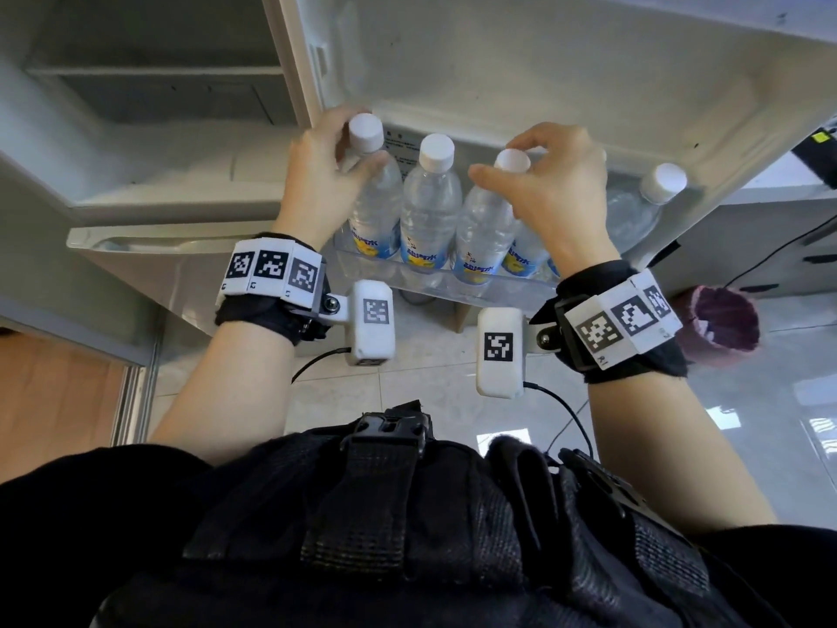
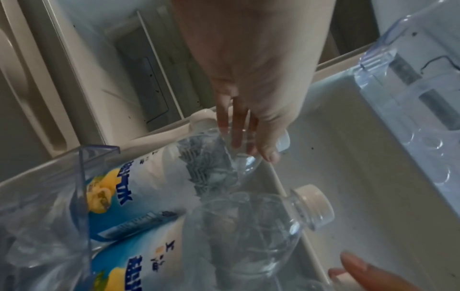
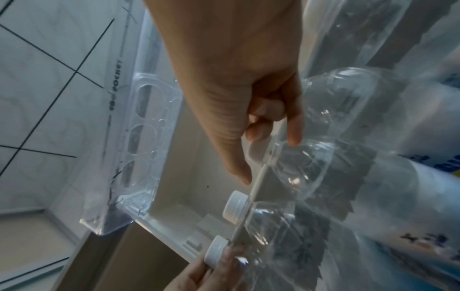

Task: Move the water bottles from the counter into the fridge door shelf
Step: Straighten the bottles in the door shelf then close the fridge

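In the door shelf (image 1: 453,287), clear white-capped bottles (image 1: 428,206), both hands (image 1: 324,174) gripping necks.

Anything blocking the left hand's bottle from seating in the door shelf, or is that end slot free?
Nothing visible blocks it. The left hand grips the leftmost bottle by its neck, and its base already sits behind the clear door shelf rail, beside the next bottle. The right hand holds the third bottle's cap.

The head camera looks steeply down over the chest at the door shelf (image 1: 475,287). Each wrist camera peers along its hand — very close — at the bottles (image 2: 189,177); all three views share that row.
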A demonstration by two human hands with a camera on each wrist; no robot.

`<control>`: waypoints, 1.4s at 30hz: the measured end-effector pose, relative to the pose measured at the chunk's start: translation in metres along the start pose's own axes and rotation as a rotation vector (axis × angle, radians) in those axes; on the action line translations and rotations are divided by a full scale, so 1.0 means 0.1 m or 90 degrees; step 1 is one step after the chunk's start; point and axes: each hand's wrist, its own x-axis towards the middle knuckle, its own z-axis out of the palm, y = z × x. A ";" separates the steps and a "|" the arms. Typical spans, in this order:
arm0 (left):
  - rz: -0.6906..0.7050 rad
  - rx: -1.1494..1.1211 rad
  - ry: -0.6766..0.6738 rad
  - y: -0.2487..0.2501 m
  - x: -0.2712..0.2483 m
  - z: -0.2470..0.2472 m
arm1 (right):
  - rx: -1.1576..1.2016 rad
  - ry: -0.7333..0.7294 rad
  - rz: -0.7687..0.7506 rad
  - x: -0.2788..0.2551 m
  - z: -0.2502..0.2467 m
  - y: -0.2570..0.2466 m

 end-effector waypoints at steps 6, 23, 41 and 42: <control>0.000 0.082 0.047 0.04 -0.04 0.05 | -0.018 0.028 -0.089 -0.10 0.05 -0.19; 0.170 0.187 0.077 0.37 -0.04 0.05 | 0.014 0.031 -0.136 -0.10 0.09 -0.25; 0.204 0.269 -0.007 0.41 -0.07 0.32 | 0.019 0.022 -0.064 -0.01 0.10 0.14; 0.203 0.270 -0.013 0.40 -0.06 0.33 | 0.029 0.021 -0.059 -0.01 0.08 0.14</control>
